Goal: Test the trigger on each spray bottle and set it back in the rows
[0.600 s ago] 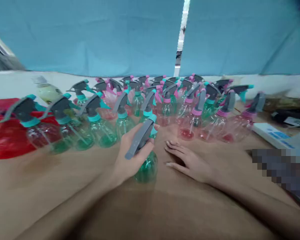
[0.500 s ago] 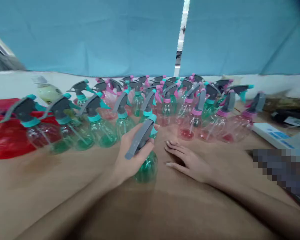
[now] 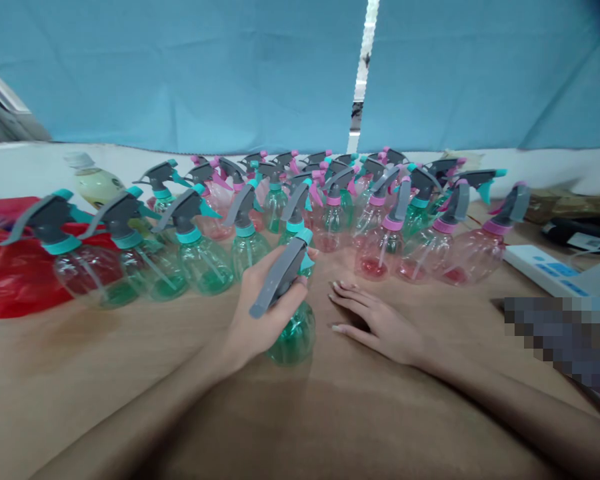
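My left hand (image 3: 260, 307) is closed round the neck of a green spray bottle (image 3: 294, 337) with a grey and turquoise trigger head. The bottle is at the middle of the table, and the fingers cover its collar. To its right, my right hand (image 3: 373, 320) rests on the tabletop with fingers stretched out and nothing in it. Beyond the hands stand several more spray bottles: green ones with turquoise collars, such as a green spray bottle (image 3: 207, 267) at left, and pink ones, such as a pink spray bottle (image 3: 377, 250) at right.
At the far left lies a red plastic bag (image 3: 20, 273), with a pale yellow bottle (image 3: 97, 183) behind it. A white box with blue marks (image 3: 540, 267) and a black item (image 3: 580, 235) lie at right. Blue cloth (image 3: 205, 73) hangs behind the table (image 3: 130, 360).
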